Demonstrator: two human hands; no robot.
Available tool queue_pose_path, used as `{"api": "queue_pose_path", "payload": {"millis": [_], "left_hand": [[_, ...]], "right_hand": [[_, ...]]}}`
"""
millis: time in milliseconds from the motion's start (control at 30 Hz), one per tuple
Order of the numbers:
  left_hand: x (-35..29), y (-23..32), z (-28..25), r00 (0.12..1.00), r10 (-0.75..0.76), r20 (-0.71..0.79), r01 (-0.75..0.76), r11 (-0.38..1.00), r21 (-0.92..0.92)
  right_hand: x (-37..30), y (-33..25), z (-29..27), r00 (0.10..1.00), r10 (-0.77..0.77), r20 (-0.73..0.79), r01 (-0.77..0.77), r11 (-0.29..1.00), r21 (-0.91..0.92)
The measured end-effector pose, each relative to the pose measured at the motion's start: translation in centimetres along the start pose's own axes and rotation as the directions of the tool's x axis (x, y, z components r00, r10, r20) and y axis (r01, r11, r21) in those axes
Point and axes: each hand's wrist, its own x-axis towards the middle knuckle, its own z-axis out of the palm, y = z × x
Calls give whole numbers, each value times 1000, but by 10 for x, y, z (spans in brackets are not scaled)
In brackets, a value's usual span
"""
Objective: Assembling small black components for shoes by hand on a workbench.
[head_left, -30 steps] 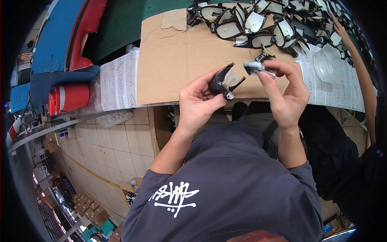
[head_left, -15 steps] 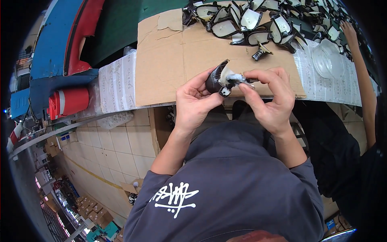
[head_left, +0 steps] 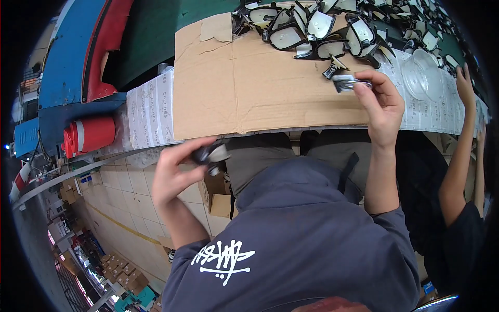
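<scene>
My left hand [head_left: 176, 169], blurred by motion, grips a glossy black shoe heel [head_left: 201, 154] with a pale inner face. It is off the near edge of the table, above an open cardboard box [head_left: 222, 205]. My right hand [head_left: 385, 106] pinches a small dark and silvery tool with a whitish part [head_left: 347, 83] between thumb and fingers; its exact kind cannot be made out. This hand hovers over the right part of a flat cardboard sheet [head_left: 208, 86]. Just beyond the tool lies a single black heel [head_left: 334, 67], close to a pile of similar heels [head_left: 319, 26].
Clear plastic bowls [head_left: 422, 75] stand right of the cardboard. Another person's arm [head_left: 460, 156] reaches in at the far right toward more heels. A blue and red machine frame [head_left: 65, 62] and a red roll [head_left: 91, 136] are at the left.
My hands have moved apart. The left has carried the heel down and left past the table edge; the right has moved the tool up and right. The other person's arm has shifted.
</scene>
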Motion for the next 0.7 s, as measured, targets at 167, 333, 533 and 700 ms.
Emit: {"api": "queue_pose_path", "payload": {"millis": [167, 333, 533, 700], "left_hand": [[-33, -1, -28, 994, 114, -3, -96, 857, 507], [34, 22, 11, 943, 282, -177, -195, 898, 394], [153, 74, 110, 700, 671, -245, -651, 741, 169], [196, 71, 132, 864, 489, -119, -467, 867, 175]], "right_hand": [[9, 29, -34, 996, 75, 45, -85, 946, 311], [10, 40, -40, 994, 86, 64, -106, 878, 466], [8, 48, -45, 996, 57, 66, -84, 834, 545], [7, 45, -44, 995, 59, 77, -92, 815, 572]]}}
